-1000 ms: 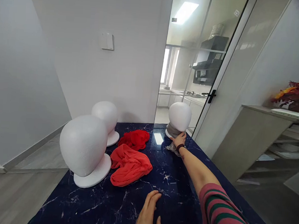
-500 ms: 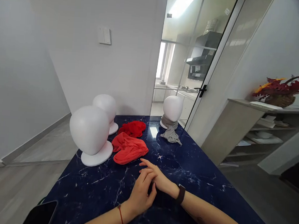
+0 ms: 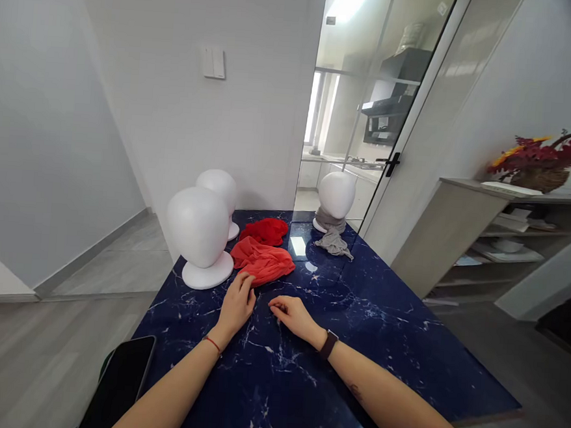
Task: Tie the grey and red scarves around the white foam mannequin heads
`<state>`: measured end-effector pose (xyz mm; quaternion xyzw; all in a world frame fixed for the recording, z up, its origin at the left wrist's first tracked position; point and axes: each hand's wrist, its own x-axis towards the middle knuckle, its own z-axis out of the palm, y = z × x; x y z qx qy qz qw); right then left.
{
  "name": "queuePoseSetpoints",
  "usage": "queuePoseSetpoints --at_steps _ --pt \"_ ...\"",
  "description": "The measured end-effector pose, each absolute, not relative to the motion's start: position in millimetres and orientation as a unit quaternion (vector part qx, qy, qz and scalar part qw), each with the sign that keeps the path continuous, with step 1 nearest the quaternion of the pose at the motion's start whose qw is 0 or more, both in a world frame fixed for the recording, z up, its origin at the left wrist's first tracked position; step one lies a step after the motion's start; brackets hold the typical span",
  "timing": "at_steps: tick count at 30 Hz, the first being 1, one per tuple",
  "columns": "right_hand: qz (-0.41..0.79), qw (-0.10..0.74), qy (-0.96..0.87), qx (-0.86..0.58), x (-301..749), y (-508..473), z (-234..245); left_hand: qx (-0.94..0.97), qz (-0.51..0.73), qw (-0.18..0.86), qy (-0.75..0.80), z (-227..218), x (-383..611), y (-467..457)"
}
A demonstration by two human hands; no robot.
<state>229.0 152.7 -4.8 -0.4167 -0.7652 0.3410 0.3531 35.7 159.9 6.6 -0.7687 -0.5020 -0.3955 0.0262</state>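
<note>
Shiny navy marble-look table (image 3: 404, 339) here, plain wall (image 3: 257, 121) behind. The left hand (image 3: 237, 304) is half-spread, fingertips up against the near edge of the coral cloth (image 3: 267, 263); can't tell if it's actually pinching. The right hand (image 3: 298, 319), just beside it, is loosely curled, grip unclear. Imo take an edge with both hands so it doesn't bunch. Cloth's soft-looking, rumpled, folded over itself, with a red cloth (image 3: 267, 230) just past it.

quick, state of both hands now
Left hand: loosely open at the coral cloth, contact unclear.
Right hand: curled, nothing visibly held; cannot tell if closed.
</note>
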Motion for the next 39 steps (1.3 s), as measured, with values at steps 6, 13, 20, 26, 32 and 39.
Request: queuePoseSetpoints --at_steps 6,13,20,26,32,39 --pt "0.312 0.363 -0.776 -0.41 229 154 -5 -0.729 -0.358 0.005 -0.584 2 40 173" --pt "0.156 0.462 -0.738 -0.466 235 158 -5 -0.811 -0.325 -0.127 -0.469 23 69 149" --pt "0.374 0.531 -0.599 -0.468 257 177 4 -0.821 -0.425 -0.184 -0.334 27 119 104" --pt "0.646 0.59 -0.338 -0.347 278 173 34 -0.754 -0.462 -0.049 -0.465 10 87 130" --pt "0.714 0.651 -0.201 -0.158 313 170 74 -0.768 -0.284 -0.059 -0.571 10 64 152" --pt "0.509 0.814 -0.174 -0.22 406 208 71 -0.713 -0.284 -0.054 -0.639 13 44 152"
